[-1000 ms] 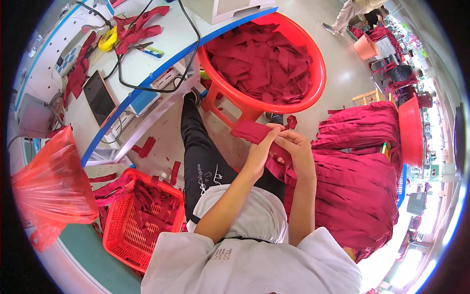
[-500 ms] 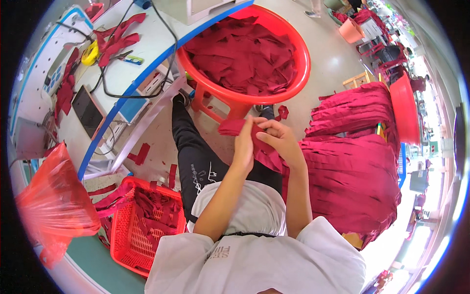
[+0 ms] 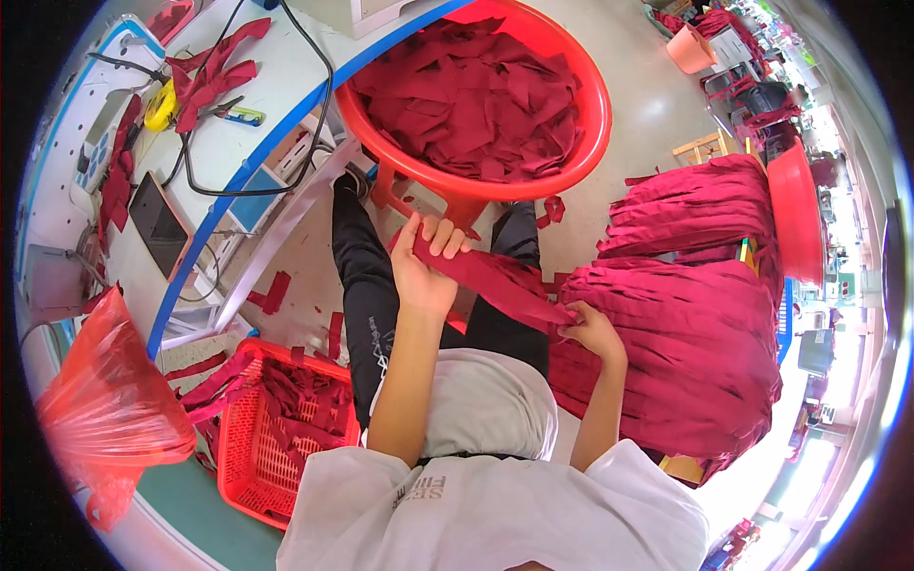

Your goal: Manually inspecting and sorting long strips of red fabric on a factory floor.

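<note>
A dark red fabric strip (image 3: 500,281) is stretched between my two hands above my lap. My left hand (image 3: 427,259) grips its upper left end, fingers curled over the cloth. At the lower right end my right hand (image 3: 592,329) pinches the strip between thumb and fingers. Beyond my hands stands a round red tub (image 3: 595,124), filled with loose red fabric pieces (image 3: 476,105). To my right hangs a thick bundle of long red fabric strips (image 3: 676,352), close to my right hand.
At the left is a blue-edged worktable (image 3: 228,190) with a cable, red scraps, a yellow tape measure (image 3: 161,107) and a dark tablet-like panel (image 3: 158,225). A red plastic basket (image 3: 249,476) holds scraps; a red plastic bag (image 3: 109,400) hangs beside it. Red scraps lie on the floor.
My hands have moved apart, left hand to the left, right hand to the right and nearer me. The fabric, bunched between them before, is now drawn out lengthwise.
</note>
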`<state>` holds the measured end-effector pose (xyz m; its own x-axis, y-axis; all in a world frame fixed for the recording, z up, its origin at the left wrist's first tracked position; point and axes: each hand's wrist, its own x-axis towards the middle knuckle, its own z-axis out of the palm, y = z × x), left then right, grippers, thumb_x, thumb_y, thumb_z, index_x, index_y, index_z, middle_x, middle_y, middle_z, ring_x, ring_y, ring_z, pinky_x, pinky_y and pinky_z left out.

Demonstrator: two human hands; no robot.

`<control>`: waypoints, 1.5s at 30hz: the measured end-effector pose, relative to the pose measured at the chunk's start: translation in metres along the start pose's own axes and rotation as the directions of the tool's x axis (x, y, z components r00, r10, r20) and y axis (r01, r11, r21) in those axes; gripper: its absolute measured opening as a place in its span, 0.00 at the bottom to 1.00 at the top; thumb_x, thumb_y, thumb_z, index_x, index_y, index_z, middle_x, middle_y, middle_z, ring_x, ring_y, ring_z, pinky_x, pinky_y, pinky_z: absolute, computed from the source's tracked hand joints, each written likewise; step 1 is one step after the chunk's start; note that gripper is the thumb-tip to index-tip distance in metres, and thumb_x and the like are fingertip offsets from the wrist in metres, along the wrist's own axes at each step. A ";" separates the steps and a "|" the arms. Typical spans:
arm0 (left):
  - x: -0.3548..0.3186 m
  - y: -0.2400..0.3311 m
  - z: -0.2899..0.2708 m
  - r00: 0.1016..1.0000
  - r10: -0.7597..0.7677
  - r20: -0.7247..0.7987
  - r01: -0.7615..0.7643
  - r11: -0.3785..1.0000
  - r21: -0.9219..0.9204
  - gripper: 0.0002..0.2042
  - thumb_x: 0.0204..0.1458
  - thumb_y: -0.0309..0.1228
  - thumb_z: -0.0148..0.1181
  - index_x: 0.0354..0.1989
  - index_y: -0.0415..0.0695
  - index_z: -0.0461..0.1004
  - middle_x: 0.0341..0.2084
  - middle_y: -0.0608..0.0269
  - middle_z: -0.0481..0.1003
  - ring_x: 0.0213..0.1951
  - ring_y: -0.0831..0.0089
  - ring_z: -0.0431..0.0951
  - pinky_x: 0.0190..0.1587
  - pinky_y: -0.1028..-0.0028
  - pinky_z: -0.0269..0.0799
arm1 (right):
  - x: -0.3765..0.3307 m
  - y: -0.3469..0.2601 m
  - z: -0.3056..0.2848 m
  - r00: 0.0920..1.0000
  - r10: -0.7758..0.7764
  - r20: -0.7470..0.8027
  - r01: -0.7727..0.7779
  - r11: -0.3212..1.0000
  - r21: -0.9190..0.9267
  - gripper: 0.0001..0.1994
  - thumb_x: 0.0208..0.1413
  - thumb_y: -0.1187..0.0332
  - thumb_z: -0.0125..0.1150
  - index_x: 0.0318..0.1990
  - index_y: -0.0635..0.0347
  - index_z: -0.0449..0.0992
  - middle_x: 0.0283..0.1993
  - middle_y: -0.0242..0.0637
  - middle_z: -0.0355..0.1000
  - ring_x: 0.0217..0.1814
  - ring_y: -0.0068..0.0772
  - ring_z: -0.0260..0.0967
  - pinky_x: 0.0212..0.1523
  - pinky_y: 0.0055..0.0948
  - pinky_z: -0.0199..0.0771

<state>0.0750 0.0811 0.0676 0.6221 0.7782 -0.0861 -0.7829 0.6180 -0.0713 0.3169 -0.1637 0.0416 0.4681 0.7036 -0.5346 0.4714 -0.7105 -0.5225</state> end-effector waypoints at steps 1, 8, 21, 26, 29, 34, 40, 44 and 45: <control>0.000 0.000 -0.001 1.000 -0.024 -0.010 0.024 0.999 -0.032 0.15 0.63 0.38 0.42 0.23 0.48 0.59 0.15 0.69 0.56 0.25 0.72 0.61 0.38 0.69 0.62 | 0.000 -0.004 -0.010 0.999 -0.023 0.048 0.024 1.000 -0.008 0.25 0.43 0.68 0.71 0.52 0.61 0.72 0.43 0.45 0.77 0.45 0.37 0.75 0.47 0.34 0.73; 0.007 -0.006 0.001 0.998 -0.031 -0.053 0.032 0.999 0.021 0.15 0.63 0.38 0.42 0.23 0.48 0.59 0.15 0.70 0.55 0.21 0.75 0.57 0.34 0.72 0.59 | 0.034 -0.120 -0.062 0.911 -0.329 -0.249 0.387 0.890 0.241 0.14 0.58 0.68 0.59 0.50 0.65 0.73 0.44 0.36 0.75 0.45 0.26 0.73 0.48 0.28 0.72; 0.000 -0.002 -0.001 0.991 0.023 -0.131 -0.013 0.997 0.082 0.14 0.62 0.37 0.41 0.24 0.48 0.60 0.15 0.70 0.57 0.21 0.75 0.59 0.33 0.72 0.60 | 0.225 -0.184 -0.043 0.849 -0.460 -0.259 0.279 0.807 -0.520 0.23 0.51 0.56 0.57 0.54 0.55 0.72 0.63 0.49 0.61 0.57 0.53 0.68 0.56 0.46 0.70; 0.001 0.002 -0.002 0.986 0.036 -0.163 -0.021 0.996 0.091 0.13 0.62 0.36 0.42 0.24 0.48 0.60 0.15 0.70 0.57 0.21 0.75 0.60 0.33 0.72 0.61 | 0.219 -0.192 -0.041 0.850 -0.473 -0.233 0.286 0.785 -0.550 0.24 0.51 0.56 0.58 0.56 0.53 0.70 0.65 0.48 0.59 0.58 0.52 0.68 0.56 0.46 0.70; 0.005 0.004 -0.006 0.983 0.037 -0.182 -0.023 0.997 0.079 0.13 0.61 0.36 0.43 0.23 0.48 0.60 0.15 0.70 0.57 0.21 0.75 0.60 0.33 0.72 0.61 | 0.228 -0.197 -0.043 0.857 -0.495 -0.142 0.324 0.734 -0.597 0.27 0.50 0.56 0.60 0.58 0.53 0.69 0.66 0.53 0.56 0.60 0.55 0.66 0.58 0.46 0.68; 0.011 -0.002 0.005 0.982 0.017 -0.190 0.000 0.996 0.089 0.14 0.61 0.37 0.45 0.22 0.49 0.60 0.15 0.71 0.57 0.20 0.75 0.59 0.32 0.72 0.59 | 0.264 -0.200 -0.056 0.749 -0.638 -0.176 0.488 0.712 -0.504 0.33 0.44 0.59 0.66 0.61 0.54 0.66 0.69 0.69 0.41 0.63 0.68 0.59 0.64 0.44 0.62; 0.004 -0.003 0.005 0.990 -0.021 -0.138 0.036 0.993 0.109 0.15 0.62 0.37 0.45 0.21 0.50 0.57 0.15 0.73 0.53 0.19 0.78 0.54 0.30 0.73 0.55 | 0.335 -0.194 -0.047 0.894 -0.262 -0.364 0.209 0.962 -0.178 0.29 0.40 0.51 0.62 0.52 0.53 0.77 0.58 0.49 0.68 0.62 0.53 0.64 0.63 0.55 0.60; -0.004 0.014 -0.014 0.977 0.033 -0.211 -0.004 0.991 0.135 0.13 0.62 0.37 0.44 0.24 0.49 0.60 0.15 0.72 0.56 0.19 0.76 0.57 0.30 0.72 0.60 | 0.281 -0.233 -0.026 0.842 -0.339 -0.420 0.411 0.907 0.092 0.16 0.44 0.56 0.63 0.40 0.50 0.83 0.43 0.41 0.79 0.51 0.40 0.74 0.55 0.42 0.70; -0.004 0.015 -0.015 0.987 0.030 -0.161 -0.006 0.989 0.148 0.13 0.63 0.37 0.43 0.24 0.49 0.60 0.16 0.72 0.56 0.19 0.76 0.58 0.31 0.71 0.62 | 0.271 -0.234 -0.032 0.824 -0.407 -0.395 0.526 0.808 0.266 0.14 0.45 0.60 0.63 0.39 0.54 0.83 0.40 0.40 0.79 0.46 0.34 0.75 0.51 0.35 0.71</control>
<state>0.0607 0.0862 0.0522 0.5909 0.7682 -0.2466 -0.7782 0.6233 0.0770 0.3577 0.1935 0.0396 0.4890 0.8716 0.0340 0.4283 -0.2059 -0.8799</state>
